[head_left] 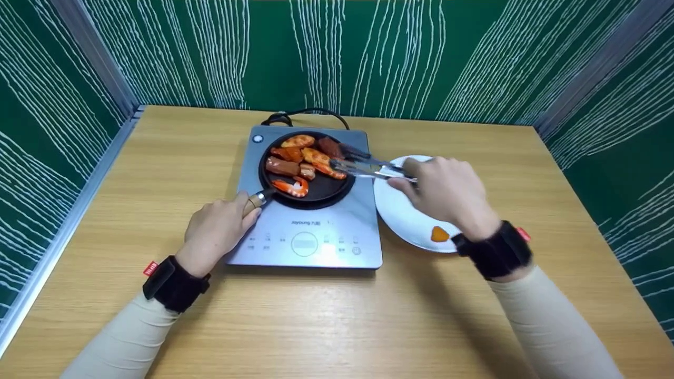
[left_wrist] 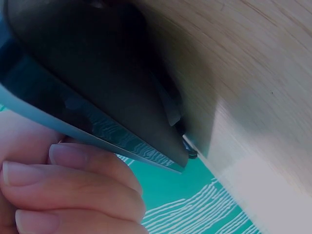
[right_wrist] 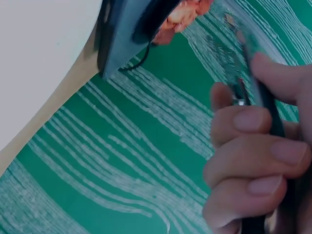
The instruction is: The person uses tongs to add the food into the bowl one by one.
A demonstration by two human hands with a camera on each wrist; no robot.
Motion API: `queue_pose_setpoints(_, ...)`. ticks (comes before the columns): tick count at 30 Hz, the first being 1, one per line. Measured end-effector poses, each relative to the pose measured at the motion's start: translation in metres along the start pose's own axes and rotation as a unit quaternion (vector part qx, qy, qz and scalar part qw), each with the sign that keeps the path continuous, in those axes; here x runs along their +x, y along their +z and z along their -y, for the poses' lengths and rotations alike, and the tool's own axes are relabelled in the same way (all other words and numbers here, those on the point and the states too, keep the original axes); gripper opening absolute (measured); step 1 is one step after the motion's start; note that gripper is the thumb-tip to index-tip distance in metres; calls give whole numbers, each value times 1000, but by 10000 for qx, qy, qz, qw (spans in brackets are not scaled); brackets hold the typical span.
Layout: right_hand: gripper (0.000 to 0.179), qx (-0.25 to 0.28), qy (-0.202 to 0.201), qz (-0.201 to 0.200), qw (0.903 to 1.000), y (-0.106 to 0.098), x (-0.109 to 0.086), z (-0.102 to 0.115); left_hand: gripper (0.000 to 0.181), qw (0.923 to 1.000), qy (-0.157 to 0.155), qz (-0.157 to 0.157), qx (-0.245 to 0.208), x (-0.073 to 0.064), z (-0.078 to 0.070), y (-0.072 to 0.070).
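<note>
My left hand (head_left: 217,226) grips the wooden handle (head_left: 254,204) of a small black frying pan (head_left: 322,190). In the pan lie a shrimp (head_left: 293,187), brown sausage-like pieces (head_left: 282,166) and several orange-brown food pieces (head_left: 298,141). My right hand (head_left: 447,189) holds metal tongs (head_left: 371,169), its fingers curled round them in the right wrist view. The blurred tong tips are over the pan's right side, by a dark brown piece (head_left: 329,147) and a long orange piece (head_left: 317,157). Whether they pinch any food, I cannot tell.
The pan sits on a silver induction cooker (head_left: 342,226) with a black cord (head_left: 310,109) behind it. Right of the cooker, a white plate (head_left: 397,216) partly under my right hand bears one small orange piece (head_left: 439,234). Green, white-lined panels (head_left: 347,58) stand behind the wooden table (head_left: 184,158).
</note>
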State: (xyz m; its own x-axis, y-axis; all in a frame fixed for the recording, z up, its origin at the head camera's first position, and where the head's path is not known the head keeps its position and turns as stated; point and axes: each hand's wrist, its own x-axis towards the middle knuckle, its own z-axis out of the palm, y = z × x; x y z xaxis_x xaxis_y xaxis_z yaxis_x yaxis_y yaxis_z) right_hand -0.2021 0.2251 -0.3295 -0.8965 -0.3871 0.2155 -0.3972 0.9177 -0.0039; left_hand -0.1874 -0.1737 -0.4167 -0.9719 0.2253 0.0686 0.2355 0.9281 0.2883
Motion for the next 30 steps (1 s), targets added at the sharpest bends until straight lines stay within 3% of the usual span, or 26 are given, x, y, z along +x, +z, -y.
queue_pose_setpoints(7, 48, 334, 420, -22, 9986, -7, -35, -39, 34, 10000, -4, 59, -20, 0, 0, -2)
queue_pose_setpoints(18, 49, -135, 568, 87, 9983, 9, -88, -100, 34, 10000, -9, 41, 3, 0, 0, 0)
queue_pose_setpoints(30, 56, -230, 842, 598, 9944, 11, -115, -139, 34, 10000, -14, 24, -17, 0, 0, 0)
